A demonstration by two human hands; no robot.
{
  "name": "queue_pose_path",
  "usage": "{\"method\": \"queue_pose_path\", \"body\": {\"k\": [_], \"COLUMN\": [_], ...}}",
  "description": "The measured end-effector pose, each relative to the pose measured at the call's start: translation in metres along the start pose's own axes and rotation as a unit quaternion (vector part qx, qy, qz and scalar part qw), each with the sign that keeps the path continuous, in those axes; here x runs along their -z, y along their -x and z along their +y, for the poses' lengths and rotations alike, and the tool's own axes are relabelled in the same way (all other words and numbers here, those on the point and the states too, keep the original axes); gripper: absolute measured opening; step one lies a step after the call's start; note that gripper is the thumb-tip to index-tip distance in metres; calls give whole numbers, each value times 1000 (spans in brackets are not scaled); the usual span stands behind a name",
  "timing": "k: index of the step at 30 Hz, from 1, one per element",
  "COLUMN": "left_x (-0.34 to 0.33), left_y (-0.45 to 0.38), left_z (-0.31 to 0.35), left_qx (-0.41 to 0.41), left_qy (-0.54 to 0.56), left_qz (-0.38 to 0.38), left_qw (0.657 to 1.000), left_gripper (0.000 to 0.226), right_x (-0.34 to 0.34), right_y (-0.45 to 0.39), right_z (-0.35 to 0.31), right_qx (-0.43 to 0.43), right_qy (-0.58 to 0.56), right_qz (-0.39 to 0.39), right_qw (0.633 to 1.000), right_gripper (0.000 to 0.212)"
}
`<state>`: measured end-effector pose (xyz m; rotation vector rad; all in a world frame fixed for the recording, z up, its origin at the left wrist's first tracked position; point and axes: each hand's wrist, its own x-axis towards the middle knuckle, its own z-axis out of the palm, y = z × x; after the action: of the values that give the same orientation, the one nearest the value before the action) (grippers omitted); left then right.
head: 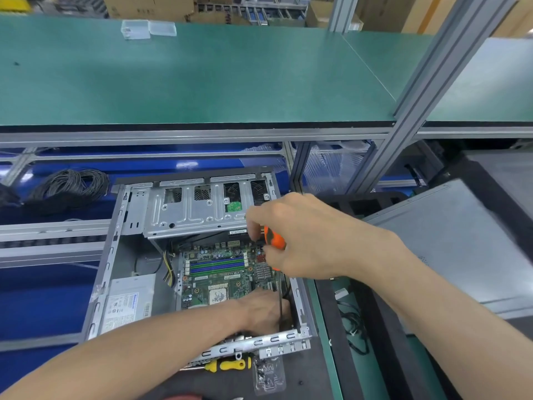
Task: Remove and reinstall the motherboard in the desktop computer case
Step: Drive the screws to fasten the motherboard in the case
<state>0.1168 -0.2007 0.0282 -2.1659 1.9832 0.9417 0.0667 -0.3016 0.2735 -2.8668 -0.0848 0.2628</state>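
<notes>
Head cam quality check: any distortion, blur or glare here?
Head view: wide-angle bowing bends the green shelf edge and aluminium post; right hand and orange screwdriver slightly soft; glare patches on the blue surface; motherboard evenly lit.

Both forearms are bare and reach in from the near edge. The right hand is raised, fingers curled round an orange-handled screwdriver pointing down. The left hand lies lower and nearer, knuckles up, its fingertips hidden beside the shaft.
</notes>
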Motion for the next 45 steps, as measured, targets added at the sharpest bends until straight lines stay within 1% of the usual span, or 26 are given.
{"method": "queue_pose_path", "body": {"k": [1,2,3,4,5,6,7,8,9,11,12,14,18,20,24,26,27,30,33,36,38,39,40,43,45], "left_x": [-2,-2,-1,0,2,2,3,4,5,4,3,1,1,2,4,9,13,21,23,28,29,30,30,28,26], "left_y": [-1,-1,-1,-1,-3,-3,-3,-3,-3,-3,-3,-1,-2,-2,-2,-1,2,17,37,59,70,73,75,75,75], "left_z": [-1,-1,-1,-1,-1,-1,-1,0,-1,-1,-2,-1,-2,-4,-3,-2,-4,-20,-44,-66,-77,-80,-82,-81,-80], "left_qx": [2,2,2,1,-1,-2,-3,-4,-6,-6,-6,-10,-16,-16,-3,-4,-5,46,110,184,241,271,297,358,368], "left_qy": [1,5,7,8,10,11,11,11,11,11,9,4,-4,7,29,35,46,145,221,304,365,400,440,570,637], "left_qz": [0,3,4,4,0,-6,-11,-13,-15,-14,-10,-6,1,-9,-11,-40,-52,-62,-14,67,136,169,199,257,281], "left_qw": [1000,1000,1000,1000,1000,1000,1000,1000,1000,1000,1000,1000,1000,1000,1000,999,998,986,969,932,889,859,824,693,616], "left_gripper": [14,13,13,13,12,11,11,11,11,11,11,11,10,10,10,7,4,20,28,27,32,29,24,14,25], "right_x": [2,5,5,3,0,-3,-5,-7,-8,-7,-6,-5,-7,-6,-1,3,5,11,15,16,16,16,17,17,17], "right_y": [1,3,3,3,2,1,-1,-2,-3,-2,-1,2,10,12,11,11,10,8,2,-6,-13,-16,-20,-28,-30], "right_z": [3,3,3,1,1,1,-1,-1,0,4,6,9,13,14,13,13,14,15,16,13,11,11,10,10,11], "right_qx": [7,9,10,8,4,-13,-30,-34,-20,12,21,26,12,12,14,11,9,13,12,7,5,2,0,-13,-27], "right_qy": [-52,-71,-57,-8,65,133,167,163,132,31,-2,-28,-37,-27,-20,-24,-28,-39,-49,-64,-67,-66,-66,-62,-53], "right_qz": [-37,-60,-49,-18,25,57,73,81,83,51,32,27,76,97,119,143,159,208,248,298,329,343,356,391,403], "right_qw": [998,996,997,1000,998,989,983,983,988,998,999,999,996,995,993,989,987,977,967,952,942,937,932,918,913], "right_gripper": [31,39,40,34,29,34,40,38,31,16,19,25,23,23,22,22,22,19,19,17,16,17,17,17,16]}}
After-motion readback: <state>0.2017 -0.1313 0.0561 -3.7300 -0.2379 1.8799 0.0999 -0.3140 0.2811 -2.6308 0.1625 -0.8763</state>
